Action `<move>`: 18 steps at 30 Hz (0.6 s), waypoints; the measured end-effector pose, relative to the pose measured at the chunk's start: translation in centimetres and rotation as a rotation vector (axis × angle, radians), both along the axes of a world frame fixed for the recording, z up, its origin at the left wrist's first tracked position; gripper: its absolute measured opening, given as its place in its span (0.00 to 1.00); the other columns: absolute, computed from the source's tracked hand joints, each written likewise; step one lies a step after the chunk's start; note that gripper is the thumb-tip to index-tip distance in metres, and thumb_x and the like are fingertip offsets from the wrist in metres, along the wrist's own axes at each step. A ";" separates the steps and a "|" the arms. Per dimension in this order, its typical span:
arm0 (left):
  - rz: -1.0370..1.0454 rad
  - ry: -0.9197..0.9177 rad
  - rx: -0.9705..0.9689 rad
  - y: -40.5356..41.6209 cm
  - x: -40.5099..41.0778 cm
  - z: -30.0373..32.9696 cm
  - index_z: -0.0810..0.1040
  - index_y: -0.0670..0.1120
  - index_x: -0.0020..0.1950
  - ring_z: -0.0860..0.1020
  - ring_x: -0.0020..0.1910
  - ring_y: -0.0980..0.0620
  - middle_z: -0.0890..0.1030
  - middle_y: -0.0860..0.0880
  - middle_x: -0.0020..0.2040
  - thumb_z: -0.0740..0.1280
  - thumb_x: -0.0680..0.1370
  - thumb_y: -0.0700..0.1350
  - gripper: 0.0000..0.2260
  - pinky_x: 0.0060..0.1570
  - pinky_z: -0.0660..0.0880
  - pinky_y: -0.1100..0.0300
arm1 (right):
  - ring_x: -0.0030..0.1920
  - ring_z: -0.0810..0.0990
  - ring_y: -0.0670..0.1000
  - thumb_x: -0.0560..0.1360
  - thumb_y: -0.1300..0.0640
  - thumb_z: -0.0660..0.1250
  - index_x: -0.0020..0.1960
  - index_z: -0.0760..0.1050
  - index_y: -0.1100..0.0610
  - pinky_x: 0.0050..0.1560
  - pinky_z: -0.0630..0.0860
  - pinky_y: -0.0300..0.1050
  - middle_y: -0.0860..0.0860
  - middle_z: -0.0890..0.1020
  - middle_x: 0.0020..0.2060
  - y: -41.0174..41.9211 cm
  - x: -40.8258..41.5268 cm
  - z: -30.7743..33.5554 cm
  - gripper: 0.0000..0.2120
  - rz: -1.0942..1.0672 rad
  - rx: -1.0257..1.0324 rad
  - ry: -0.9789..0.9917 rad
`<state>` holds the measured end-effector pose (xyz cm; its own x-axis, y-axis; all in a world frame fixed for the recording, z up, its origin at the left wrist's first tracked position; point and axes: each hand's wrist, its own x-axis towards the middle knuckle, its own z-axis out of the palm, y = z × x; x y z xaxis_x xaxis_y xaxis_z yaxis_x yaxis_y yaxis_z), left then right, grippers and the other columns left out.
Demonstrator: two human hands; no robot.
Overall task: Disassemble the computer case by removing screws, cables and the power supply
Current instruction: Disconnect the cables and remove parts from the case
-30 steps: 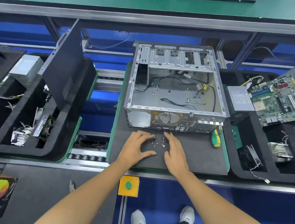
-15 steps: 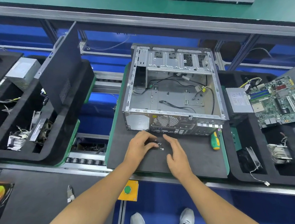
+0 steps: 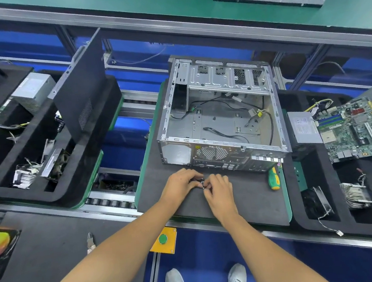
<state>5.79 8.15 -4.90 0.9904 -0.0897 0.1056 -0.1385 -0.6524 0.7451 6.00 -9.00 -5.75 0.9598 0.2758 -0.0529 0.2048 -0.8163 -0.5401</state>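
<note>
Two hands are meeting on a dark mat just before the open case. Left hand and right hand are both curling fingers around small screws between them.

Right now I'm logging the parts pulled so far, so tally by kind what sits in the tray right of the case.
Power supply: 1
Motherboard: 1
Fan: 1
Heatsink: 1
Total: 4, counting only what shows in the tray.
</note>
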 end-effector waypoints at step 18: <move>0.010 -0.061 0.040 0.9 -1.1 -0.3 0.87 0.48 0.58 0.81 0.50 0.53 0.85 0.52 0.49 0.80 0.71 0.49 0.17 0.53 0.77 0.57 | 0.43 0.70 0.46 0.72 0.54 0.70 0.41 0.70 0.47 0.51 0.66 0.47 0.41 0.73 0.35 0.5 1.1 0.4 0.08 -0.101 0.053 0.006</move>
<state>4.67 9.06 -5.22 0.9831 -0.0849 0.1623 -0.1760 -0.6831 0.7088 7.11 -8.51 -5.38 0.9826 0.1798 -0.0470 0.1189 -0.8028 -0.5843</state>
